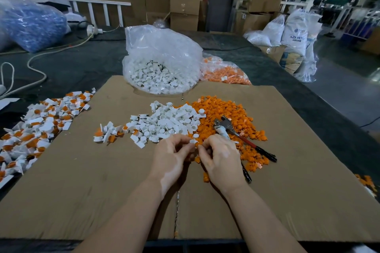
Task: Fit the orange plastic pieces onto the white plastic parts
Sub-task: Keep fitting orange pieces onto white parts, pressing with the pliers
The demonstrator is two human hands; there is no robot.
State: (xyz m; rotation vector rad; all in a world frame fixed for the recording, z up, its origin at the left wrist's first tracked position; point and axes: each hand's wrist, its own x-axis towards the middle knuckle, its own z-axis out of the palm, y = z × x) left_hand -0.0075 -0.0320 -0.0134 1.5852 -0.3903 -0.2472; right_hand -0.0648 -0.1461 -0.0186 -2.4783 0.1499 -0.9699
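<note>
My left hand [171,155] pinches a small white plastic part [193,141] at its fingertips. Right beside it, my right hand [221,157] has its fingers curled at the same spot, and what it holds is hidden by the fingers. Both hands meet over the near edge of a heap of loose orange pieces [232,117]. A heap of loose white parts [166,123] lies just behind my left hand. Fitted white-and-orange parts [37,129] are piled at the far left.
Everything lies on a cardboard sheet [102,181] over a dark table. Pliers with red and black handles [242,137] rest on the orange heap by my right hand. Behind stand a clear bag of white parts [162,63] and a bag of orange pieces [224,72].
</note>
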